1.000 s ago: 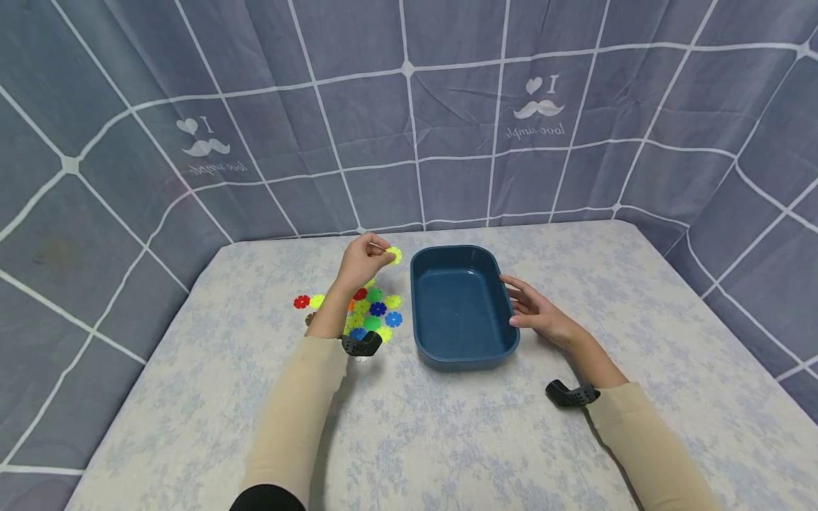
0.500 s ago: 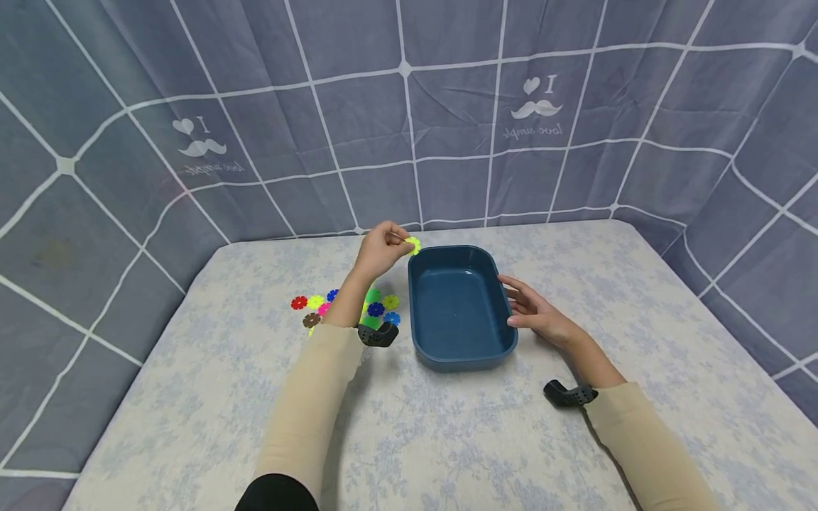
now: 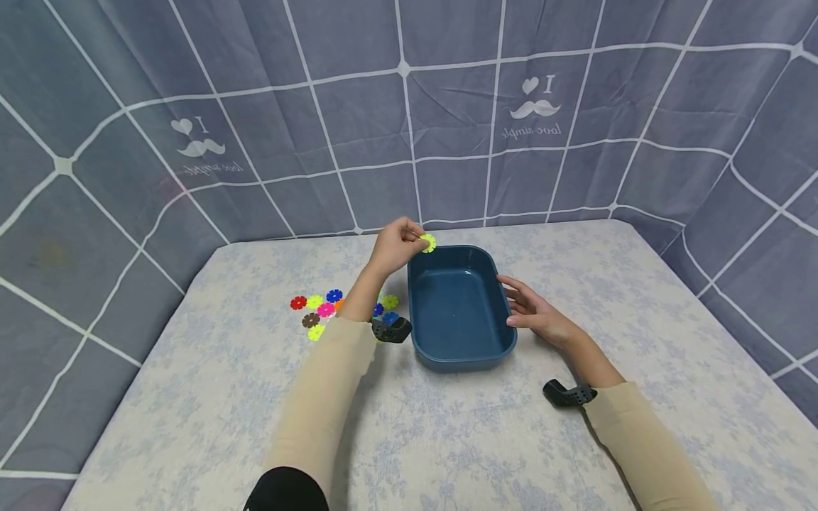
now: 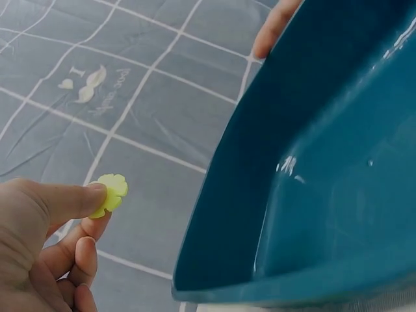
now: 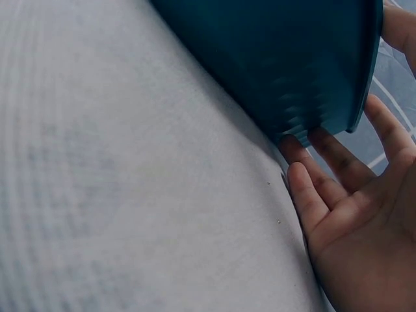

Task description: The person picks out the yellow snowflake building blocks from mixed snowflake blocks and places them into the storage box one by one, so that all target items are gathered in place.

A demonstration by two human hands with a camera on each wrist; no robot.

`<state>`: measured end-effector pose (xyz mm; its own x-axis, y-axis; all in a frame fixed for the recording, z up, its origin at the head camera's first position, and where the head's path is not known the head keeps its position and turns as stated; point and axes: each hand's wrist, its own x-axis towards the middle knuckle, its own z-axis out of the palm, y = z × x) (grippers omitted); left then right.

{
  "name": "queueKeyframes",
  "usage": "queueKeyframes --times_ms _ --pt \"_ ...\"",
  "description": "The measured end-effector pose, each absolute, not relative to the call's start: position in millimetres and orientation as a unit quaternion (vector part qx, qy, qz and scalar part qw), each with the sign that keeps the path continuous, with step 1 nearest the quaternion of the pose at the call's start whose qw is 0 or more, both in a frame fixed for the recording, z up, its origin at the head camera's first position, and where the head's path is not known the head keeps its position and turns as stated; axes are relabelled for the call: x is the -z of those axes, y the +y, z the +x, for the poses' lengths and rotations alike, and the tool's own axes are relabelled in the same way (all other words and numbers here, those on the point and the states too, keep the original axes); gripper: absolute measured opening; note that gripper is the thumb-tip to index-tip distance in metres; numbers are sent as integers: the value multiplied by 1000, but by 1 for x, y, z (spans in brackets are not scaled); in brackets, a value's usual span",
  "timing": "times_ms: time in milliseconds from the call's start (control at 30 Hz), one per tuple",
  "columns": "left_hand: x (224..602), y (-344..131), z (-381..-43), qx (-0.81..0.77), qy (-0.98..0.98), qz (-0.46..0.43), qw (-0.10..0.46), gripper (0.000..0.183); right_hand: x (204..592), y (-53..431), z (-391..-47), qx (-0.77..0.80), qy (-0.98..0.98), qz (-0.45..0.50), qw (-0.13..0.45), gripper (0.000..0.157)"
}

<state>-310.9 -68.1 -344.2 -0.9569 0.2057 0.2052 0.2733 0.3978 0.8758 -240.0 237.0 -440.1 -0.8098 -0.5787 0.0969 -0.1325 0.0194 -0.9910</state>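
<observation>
My left hand [image 3: 397, 248] pinches a yellow flower-shaped plastic disc [image 3: 428, 243] between thumb and fingers, at the far left corner of a dark blue rectangular bin [image 3: 463, 359]. In the left wrist view the yellow disc [image 4: 114, 193] is apart from the bin's rim [image 4: 188, 250]. My right hand [image 3: 538, 312] rests on the bin's right side with loosely spread fingers. In the right wrist view its fingertips [image 5: 318, 138] touch the bin's outer wall [image 5: 273, 71]. The bin stands upright, and no disc shows inside it.
Several notched discs lie left of the bin, among them a red disc [image 3: 298, 303], a brown disc [image 3: 310, 320] and a pink disc [image 3: 326, 309]. My left forearm hides part of the group. A grey curtain [image 3: 447, 128] hangs behind the pale table [image 3: 479, 440].
My left hand has carried the yellow disc rightward and slightly away, from above the table to the bin's far left corner. My right hand keeps its place on the bin.
</observation>
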Motion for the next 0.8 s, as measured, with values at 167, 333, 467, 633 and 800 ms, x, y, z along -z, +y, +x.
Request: queueKeyframes --times_ms 167,333,467,633,800 --pt "341 -57 -312 518 -841 -154 27 15 440 238 -240 653 690 -258 173 85" --pt "340 -48 -314 504 -848 -164 18 16 440 238 -240 654 689 -260 171 84" --pt "344 -43 -315 494 -853 -168 2 15 440 238 -239 653 691 -260 171 85" --pt "351 -38 -315 470 -864 -180 -16 13 440 237 -240 650 694 -258 171 84" --pt "355 -28 -315 465 -865 -187 -21 13 440 237 -240 646 701 -251 169 83"
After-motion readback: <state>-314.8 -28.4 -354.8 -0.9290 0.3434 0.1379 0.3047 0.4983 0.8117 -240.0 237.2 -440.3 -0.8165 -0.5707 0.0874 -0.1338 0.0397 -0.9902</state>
